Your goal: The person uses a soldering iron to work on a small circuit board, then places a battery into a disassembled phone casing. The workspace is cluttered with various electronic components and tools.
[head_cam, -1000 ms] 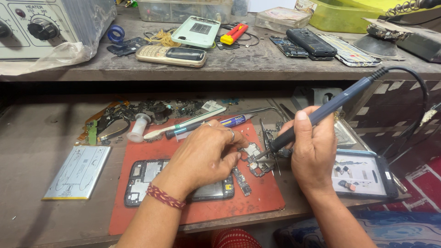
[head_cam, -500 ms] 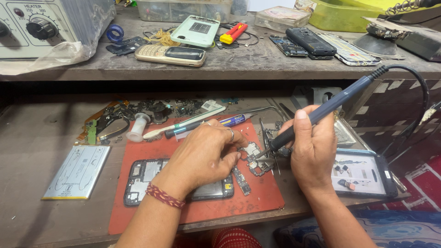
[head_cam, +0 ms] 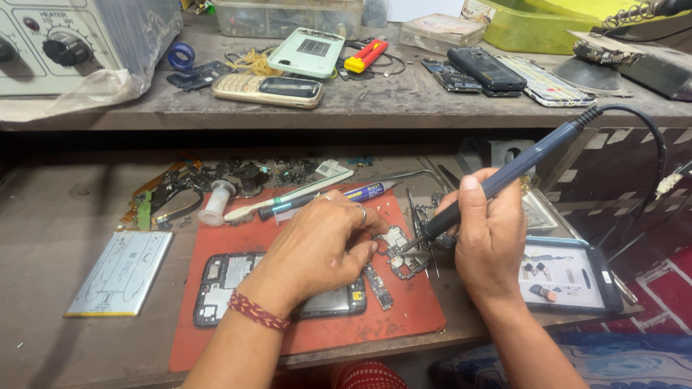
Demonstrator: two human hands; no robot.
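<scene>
My right hand [head_cam: 492, 234] grips a dark blue soldering iron [head_cam: 504, 176] like a pen, its tip down on a small circuit board [head_cam: 398, 248] on the red work mat [head_cam: 404, 310]. My left hand [head_cam: 324, 241] rests on the mat with its fingers bent, pressing on the left edge of that board. A ring is on one finger and a red thread band on the wrist. An opened black phone frame [head_cam: 223, 281] lies on the mat, partly under my left forearm. A narrow board strip [head_cam: 378, 287] lies just below my left hand.
A silver battery [head_cam: 121, 272] lies left of the mat. A white spool [head_cam: 215, 203], toothbrush [head_cam: 288, 196], pen [head_cam: 360, 193] and tweezers sit behind it. A phone used as a parts tray [head_cam: 569, 274] lies at right. The upper shelf [head_cam: 404, 101] holds phones, boxes and a heater unit [head_cam: 65, 43].
</scene>
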